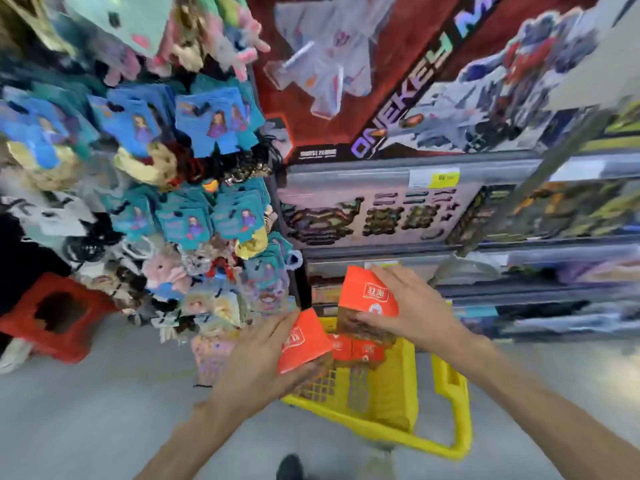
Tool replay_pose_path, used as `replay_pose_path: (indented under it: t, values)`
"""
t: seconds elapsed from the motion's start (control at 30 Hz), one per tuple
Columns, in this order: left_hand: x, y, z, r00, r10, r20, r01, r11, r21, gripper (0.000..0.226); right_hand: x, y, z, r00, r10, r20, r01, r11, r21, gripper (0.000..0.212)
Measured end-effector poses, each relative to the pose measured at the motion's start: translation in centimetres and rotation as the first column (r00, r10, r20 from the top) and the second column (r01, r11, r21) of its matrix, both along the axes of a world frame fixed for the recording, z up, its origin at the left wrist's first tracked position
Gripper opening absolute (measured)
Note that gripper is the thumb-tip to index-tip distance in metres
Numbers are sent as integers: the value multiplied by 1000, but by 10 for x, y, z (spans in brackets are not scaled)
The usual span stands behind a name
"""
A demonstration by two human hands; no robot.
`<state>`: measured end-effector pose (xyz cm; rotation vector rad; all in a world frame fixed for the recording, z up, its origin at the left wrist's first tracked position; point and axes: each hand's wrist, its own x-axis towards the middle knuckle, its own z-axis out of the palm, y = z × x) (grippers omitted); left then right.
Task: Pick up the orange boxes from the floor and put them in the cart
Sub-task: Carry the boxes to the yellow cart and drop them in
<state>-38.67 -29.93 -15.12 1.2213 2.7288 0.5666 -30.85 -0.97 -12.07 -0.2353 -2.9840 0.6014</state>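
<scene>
We hold 1 orange cardboard box (304, 342) in the left hand (258, 362) and another (367, 294) in the right hand (414, 308), both gripped above the yellow plastic cart (398, 403); we should lower each flat beside the 2 boxes (356, 349) inside.

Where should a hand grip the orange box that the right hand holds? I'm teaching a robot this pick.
Grip the orange box across its two opposite side faces, coming from above and the right, as the right hand does. It is a tilted rectangular carton with flat faces, held above the yellow cart.
</scene>
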Motion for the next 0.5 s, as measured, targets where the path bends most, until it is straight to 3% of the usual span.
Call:
replay_pose_path:
  t: [0.27,0.5]
  values:
    - [-45,49,-142,971,-184,150,188,982,-10,88,25,5,-90,951,-310,-3,308,945,-107,102]
    - [-65,103,-284,940,-304,152,316,946,-66,90,38,19,-184,905,-425,-10,420,898,-133,91]
